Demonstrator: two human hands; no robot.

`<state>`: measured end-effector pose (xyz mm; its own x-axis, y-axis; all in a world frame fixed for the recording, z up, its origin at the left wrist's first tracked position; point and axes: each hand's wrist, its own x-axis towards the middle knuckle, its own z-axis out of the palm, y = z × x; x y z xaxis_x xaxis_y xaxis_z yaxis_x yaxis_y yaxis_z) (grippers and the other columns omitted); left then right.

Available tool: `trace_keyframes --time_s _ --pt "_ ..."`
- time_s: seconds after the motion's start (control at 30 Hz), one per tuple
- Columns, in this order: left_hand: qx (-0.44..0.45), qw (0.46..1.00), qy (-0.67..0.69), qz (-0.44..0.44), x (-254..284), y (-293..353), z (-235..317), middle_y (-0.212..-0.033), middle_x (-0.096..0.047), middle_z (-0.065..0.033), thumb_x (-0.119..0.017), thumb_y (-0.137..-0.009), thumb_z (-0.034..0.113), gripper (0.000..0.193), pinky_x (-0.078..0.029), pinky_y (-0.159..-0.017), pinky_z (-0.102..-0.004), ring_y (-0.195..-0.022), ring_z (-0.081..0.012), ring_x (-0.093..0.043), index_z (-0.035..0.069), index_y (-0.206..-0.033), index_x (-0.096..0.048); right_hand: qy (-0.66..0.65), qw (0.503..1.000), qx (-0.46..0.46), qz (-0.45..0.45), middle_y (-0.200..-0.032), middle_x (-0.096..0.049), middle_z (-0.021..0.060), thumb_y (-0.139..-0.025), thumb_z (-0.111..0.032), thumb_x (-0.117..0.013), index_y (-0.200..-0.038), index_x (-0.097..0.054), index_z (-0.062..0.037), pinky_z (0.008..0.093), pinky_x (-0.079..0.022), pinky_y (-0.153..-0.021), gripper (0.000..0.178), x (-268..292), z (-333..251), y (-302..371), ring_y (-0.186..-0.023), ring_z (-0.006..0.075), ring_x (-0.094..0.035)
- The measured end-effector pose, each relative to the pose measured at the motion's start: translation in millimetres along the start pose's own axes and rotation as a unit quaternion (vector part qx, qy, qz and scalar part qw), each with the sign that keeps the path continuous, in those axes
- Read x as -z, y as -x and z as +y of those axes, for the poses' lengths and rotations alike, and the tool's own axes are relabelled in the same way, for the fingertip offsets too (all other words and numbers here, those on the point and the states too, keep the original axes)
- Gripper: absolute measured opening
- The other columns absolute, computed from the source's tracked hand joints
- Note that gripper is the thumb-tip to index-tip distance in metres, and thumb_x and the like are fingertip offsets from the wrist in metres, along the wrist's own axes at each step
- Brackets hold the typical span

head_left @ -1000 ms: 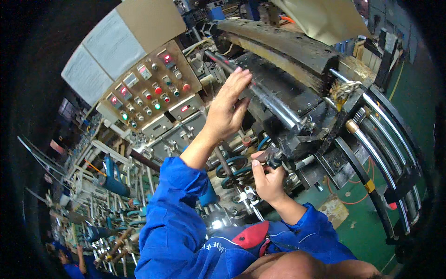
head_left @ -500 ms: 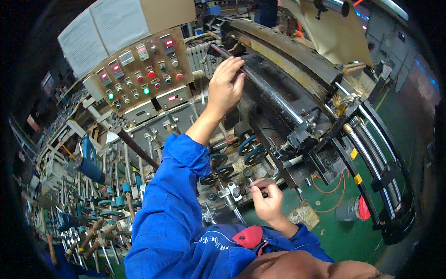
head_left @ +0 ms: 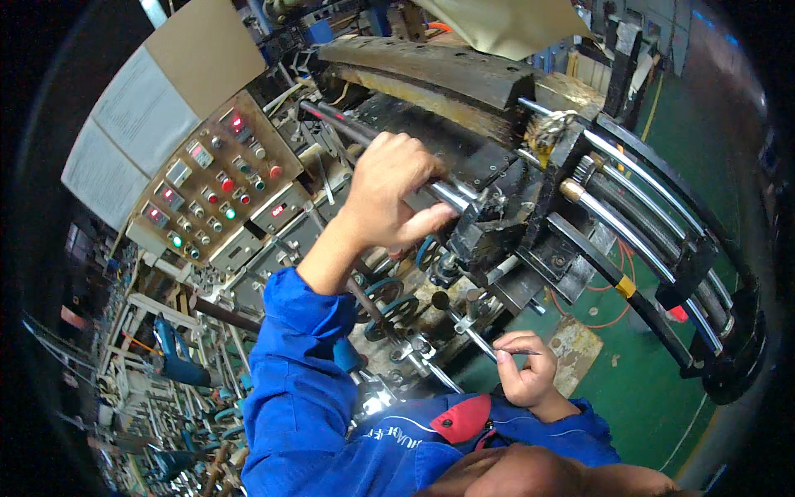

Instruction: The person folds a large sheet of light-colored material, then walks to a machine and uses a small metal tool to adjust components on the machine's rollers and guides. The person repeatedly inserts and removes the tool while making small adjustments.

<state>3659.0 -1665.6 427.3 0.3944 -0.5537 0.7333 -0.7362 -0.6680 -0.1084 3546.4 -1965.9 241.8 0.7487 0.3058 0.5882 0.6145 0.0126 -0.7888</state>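
Observation:
My left hand (head_left: 389,195) reaches up and wraps around a shiny steel rod (head_left: 451,196) that runs along the front of a dark, greasy machine (head_left: 497,232). My right hand (head_left: 523,371) stays low near my chest, fingers pinched on a thin dark pin-like tool (head_left: 520,353) beside a slim metal shaft (head_left: 476,338). Both forearms wear blue sleeves.
A tan control panel (head_left: 211,195) with red and green lamps and buttons stands to the left. Blue handwheels (head_left: 397,311) sit below the machine. Curved steel tubes (head_left: 638,240) arc on the right above a green floor (head_left: 654,389). Racks of parts fill the lower left.
My left hand has closed its fingers around the steel rod, where before it lay more open on it. My right hand has dropped lower, away from the handwheels, still pinching the thin tool.

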Motion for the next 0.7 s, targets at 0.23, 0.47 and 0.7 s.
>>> trace_keyframes --time_s 0.23,0.47,0.7 --pt "0.069 0.997 -0.042 0.016 10.4 9.8 -52.8 -0.083 -0.062 -0.0088 -0.085 -0.073 0.032 0.034 -0.046 -0.077 -0.0407 -0.081 -0.0317 -0.061 0.007 -0.086 -0.067 -0.047 0.998 -0.03 0.04 -0.094 -0.074 0.0151 -0.083 0.005 -0.072 -0.094 -0.066 -0.0004 0.035 -0.058 -0.075 0.014 1.3 14.1 7.3 -0.083 0.0273 -0.073" --pt "0.1 0.978 -0.004 -0.18 31.3 -15.9 -30.2 -0.105 -0.073 -0.0115 -0.088 -0.073 0.021 0.039 -0.051 -0.092 -0.043 -0.102 -0.0341 -0.068 0.006 -0.106 -0.074 -0.072 0.997 -0.021 0.025 -0.094 -0.074 0.0149 -0.083 0.005 -0.073 -0.096 -0.066 0.0002 0.0319 -0.058 -0.069 0.016 4.3 25.8 -0.4 -0.078 0.0236 -0.073" --pt "0.037 0.981 0.056 -0.182 22.3 -30.2 -7.5 -0.101 -0.074 -0.0071 -0.077 -0.062 0.005 0.045 -0.054 -0.083 -0.0423 -0.095 -0.031 -0.071 0.012 -0.106 -0.074 -0.084 0.996 0.001 0.011 -0.093 -0.074 0.0152 -0.082 0.004 -0.074 -0.096 -0.066 -0.0008 0.034 -0.059 -0.072 0.017 -1.4 36.1 -11.5 -0.081 0.026 -0.074"
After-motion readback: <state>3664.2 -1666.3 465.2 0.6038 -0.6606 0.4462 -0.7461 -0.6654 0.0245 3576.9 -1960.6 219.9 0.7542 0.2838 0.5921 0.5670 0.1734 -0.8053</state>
